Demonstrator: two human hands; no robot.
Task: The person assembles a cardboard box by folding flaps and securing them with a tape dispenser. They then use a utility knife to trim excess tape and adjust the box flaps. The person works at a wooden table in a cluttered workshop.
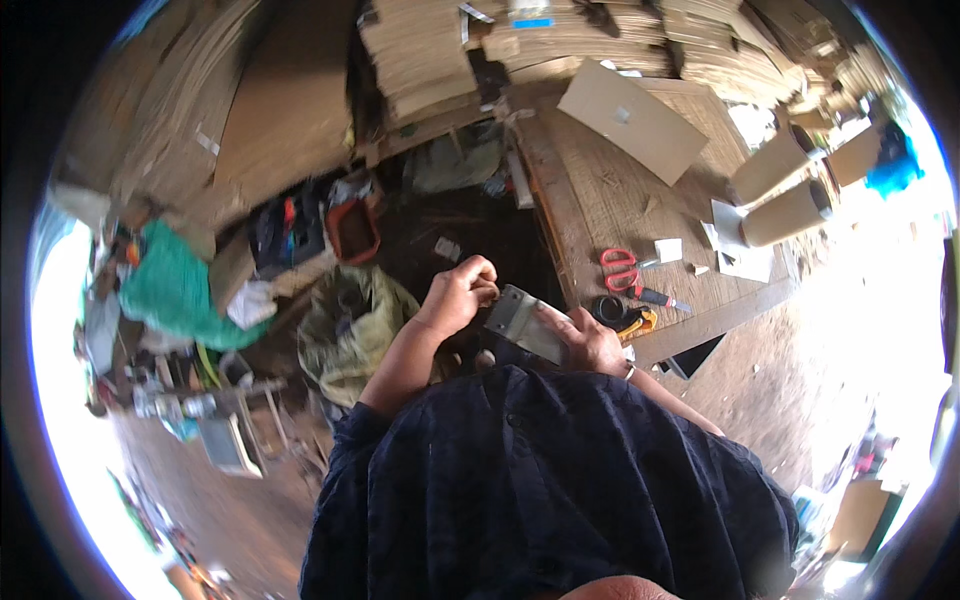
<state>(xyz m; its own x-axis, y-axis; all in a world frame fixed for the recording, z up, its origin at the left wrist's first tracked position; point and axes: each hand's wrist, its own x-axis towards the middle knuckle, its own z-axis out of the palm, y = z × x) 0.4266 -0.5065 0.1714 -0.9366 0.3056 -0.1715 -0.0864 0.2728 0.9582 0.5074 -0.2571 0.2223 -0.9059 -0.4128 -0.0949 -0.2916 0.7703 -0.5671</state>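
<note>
My right hand (pixel 592 343) grips a flat grey metal-looking piece (pixel 532 327) in front of my body. A darker strip with small round spots crosses the piece's left end, and its exact kind I cannot make out. Close to that end, my left hand (pixel 460 298) is closed with its fingers curled together. Whatever its fingertips pinch, if anything, is too small to tell. Just right of my right hand, a black roll of tape (pixel 607 310) and a yellow-and-black cutter (pixel 638 322) lie at the table's edge.
Red-handled scissors (pixel 620 268) and a red-and-black knife-like tool (pixel 662 298) rest on the wooden table (pixel 590 205). Farther off are a cardboard sheet (pixel 632 120) and cardboard tubes (pixel 788 214). At left stand a pale green sack (pixel 350 330), a red bin (pixel 353 232) and a green bag (pixel 180 285).
</note>
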